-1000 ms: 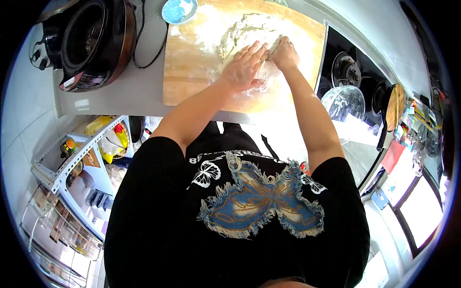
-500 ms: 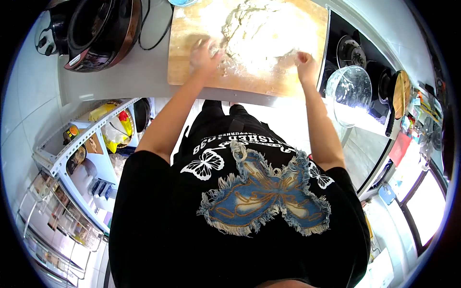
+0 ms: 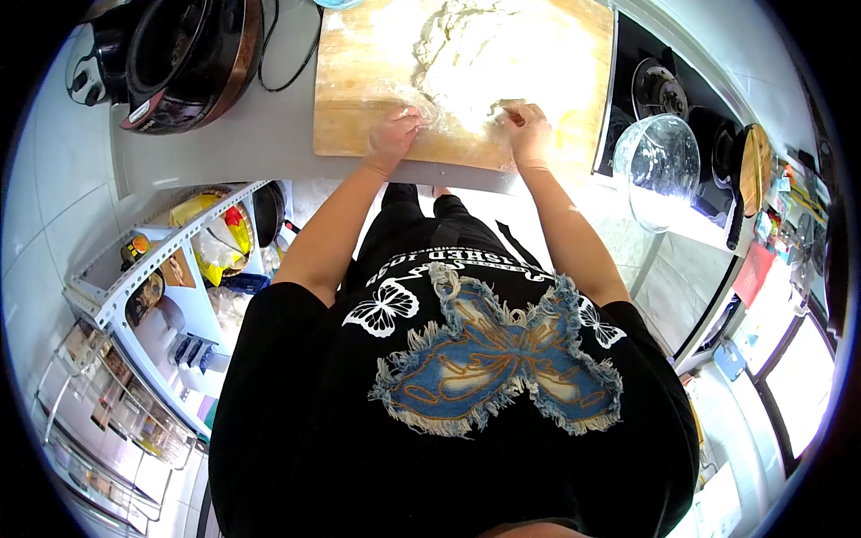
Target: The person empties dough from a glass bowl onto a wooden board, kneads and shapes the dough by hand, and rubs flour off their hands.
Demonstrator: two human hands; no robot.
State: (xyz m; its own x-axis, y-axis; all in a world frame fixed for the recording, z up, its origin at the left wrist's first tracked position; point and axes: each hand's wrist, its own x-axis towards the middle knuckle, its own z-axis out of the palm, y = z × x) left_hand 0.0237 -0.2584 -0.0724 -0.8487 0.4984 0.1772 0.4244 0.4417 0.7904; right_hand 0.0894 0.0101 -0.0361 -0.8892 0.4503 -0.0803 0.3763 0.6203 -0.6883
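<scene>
Pale, rough dough and loose flour lie on a wooden board, partly washed out by glare. At the dough's lower left, my left hand rests over the board with its fingers curled together. My right hand is at the lower right of the dough, its fingers also pinched together. Whatever either hand grips, perhaps bits of dough or flour, is too small and bright to tell.
A clear, flour-smeared bowl stands right of the board beside the black stove. A dark cooker and a black cable are at the left. Below the counter is a shelf rack.
My right hand has moved left, toward the dough's lower edge. My left hand has shifted slightly down and right, and its fingers have curled in.
</scene>
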